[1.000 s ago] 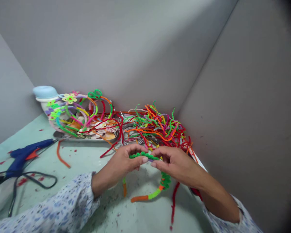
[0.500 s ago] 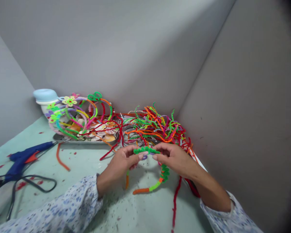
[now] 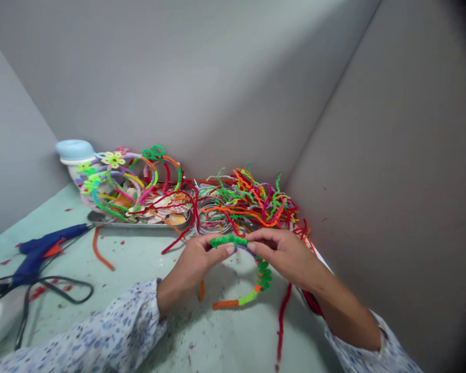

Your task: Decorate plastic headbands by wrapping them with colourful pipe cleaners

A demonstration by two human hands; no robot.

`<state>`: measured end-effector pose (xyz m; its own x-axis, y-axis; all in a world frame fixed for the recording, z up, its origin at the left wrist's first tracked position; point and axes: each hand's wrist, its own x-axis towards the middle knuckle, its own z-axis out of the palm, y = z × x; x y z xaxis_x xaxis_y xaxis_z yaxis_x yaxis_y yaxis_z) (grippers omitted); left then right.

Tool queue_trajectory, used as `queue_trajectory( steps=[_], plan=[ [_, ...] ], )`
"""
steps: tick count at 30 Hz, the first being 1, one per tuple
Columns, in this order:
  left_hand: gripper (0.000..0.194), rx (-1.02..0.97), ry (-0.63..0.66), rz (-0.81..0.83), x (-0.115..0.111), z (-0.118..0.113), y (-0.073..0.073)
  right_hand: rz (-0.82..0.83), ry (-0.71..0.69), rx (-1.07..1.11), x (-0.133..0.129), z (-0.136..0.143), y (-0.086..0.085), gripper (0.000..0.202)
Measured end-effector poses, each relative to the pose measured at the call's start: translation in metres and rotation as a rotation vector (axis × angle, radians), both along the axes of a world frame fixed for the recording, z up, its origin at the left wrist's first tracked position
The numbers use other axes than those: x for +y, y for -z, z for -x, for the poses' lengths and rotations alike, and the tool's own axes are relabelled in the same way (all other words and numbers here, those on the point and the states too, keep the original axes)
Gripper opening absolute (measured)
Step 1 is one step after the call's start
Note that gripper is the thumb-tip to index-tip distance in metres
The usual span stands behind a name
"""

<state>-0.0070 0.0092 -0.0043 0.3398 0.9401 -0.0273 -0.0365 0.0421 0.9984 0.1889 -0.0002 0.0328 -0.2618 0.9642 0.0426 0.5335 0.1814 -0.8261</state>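
Between my two hands is a headband [image 3: 248, 297] wrapped in orange, lime and purple fuzzy stems, its orange end hanging toward the table. A curly green stem [image 3: 228, 240] lies along its top, and more green loops bunch on its right side. My left hand [image 3: 197, 259] pinches the left part of the curly green stem and the band. My right hand [image 3: 281, 251] pinches the band just right of the green curls, thumb and fingers close together. The band's left side is partly hidden behind my left hand.
A metal tray [image 3: 140, 225] holds shells, with decorated headbands [image 3: 151, 178] above it beside a blue-lidded container [image 3: 75, 155]. Colourful fuzzy stems [image 3: 256, 199] are piled behind my hands. A blue glue gun [image 3: 39, 251] and its cord lie left. A red stem [image 3: 281, 326] hangs right.
The green curls have shifted slightly left with my fingers, and more purple band shows between my hands. The whole view has moved a little.
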Motion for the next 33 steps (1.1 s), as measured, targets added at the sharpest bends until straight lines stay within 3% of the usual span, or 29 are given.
queue_trajectory(
  steps=[4,10,15,23,28,33],
  plan=[
    [0.024,0.04,-0.013,0.007,0.0,0.0,0.0,-0.039,0.056,-0.036,-0.002,0.001,-0.002,0.016],
    [0.025,0.111,-0.037,0.0,-0.001,0.0,-0.003,0.133,0.087,0.112,-0.005,0.007,-0.004,0.014],
    [0.022,0.126,-0.06,-0.002,-0.003,-0.002,-0.005,0.177,0.105,0.174,-0.005,0.007,-0.009,0.011],
    [0.022,0.133,-0.081,0.013,-0.004,-0.002,-0.008,0.243,0.078,0.264,0.0,0.003,0.002,0.014],
    [0.02,0.128,-0.061,0.02,-0.003,-0.002,-0.007,0.268,0.029,0.327,0.003,0.003,0.009,0.011],
    [0.018,0.086,0.026,0.017,-0.004,-0.002,-0.009,0.233,0.014,0.222,0.002,0.002,0.003,0.008]
  ],
)
